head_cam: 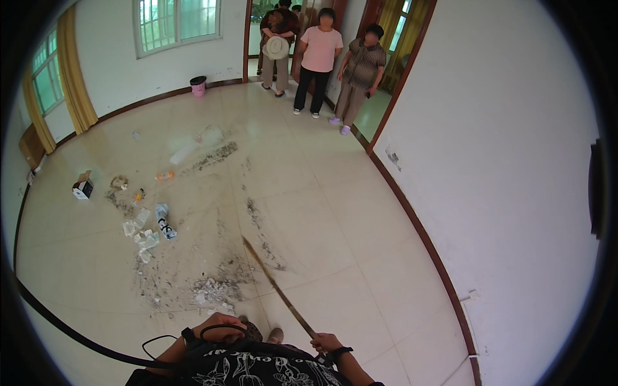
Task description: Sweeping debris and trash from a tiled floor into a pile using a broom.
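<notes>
My right hand (327, 341) is closed around the near end of a long, thin brown stick (282, 295). The stick slants forward and left over the tiled floor; I cannot tell whether its far tip touches the tiles. My left hand (220, 326) is bent in front of my body with its fingers curled, beside a looped black cable (212, 329). Whether it grips the cable is unclear. Ahead of my shoes (275, 335) lies a pile of whitish rubble and dark dirt (212, 292). Crumpled white paper or plastic (145, 237) and a bluish wrapper (165, 221) lie beyond it.
An orange-labelled bottle (164, 176), a clear plastic piece (183, 152) and an open small box (83, 186) are scattered farther off. A pink bin (198, 87) stands by the far wall. Several people, including one in a pink shirt (321, 48), stand at the doorways. A white wall (483, 144) runs along the right.
</notes>
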